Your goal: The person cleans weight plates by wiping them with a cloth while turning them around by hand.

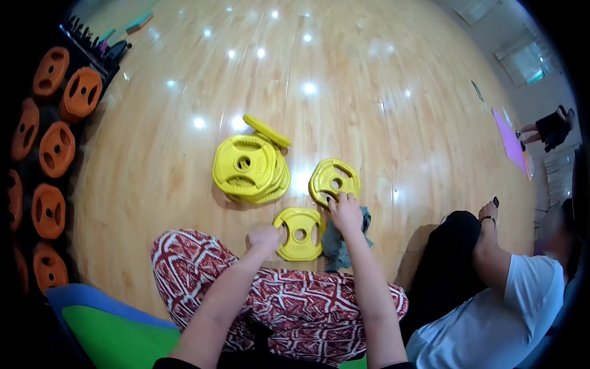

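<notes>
Wiping stage: left hand [265,237] grips near yellow plate [299,234] (fingers closed on rim); right hand [346,212], fingers spread, touches far plate [334,181] above cloth [338,243]. Next move, likely: lift cloth.

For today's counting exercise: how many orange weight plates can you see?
8, all at the left edge: two on top, six below. Others may be hidden.

hands [307,224] on yellow plates [300,234] — wood floor [369,111]
</notes>
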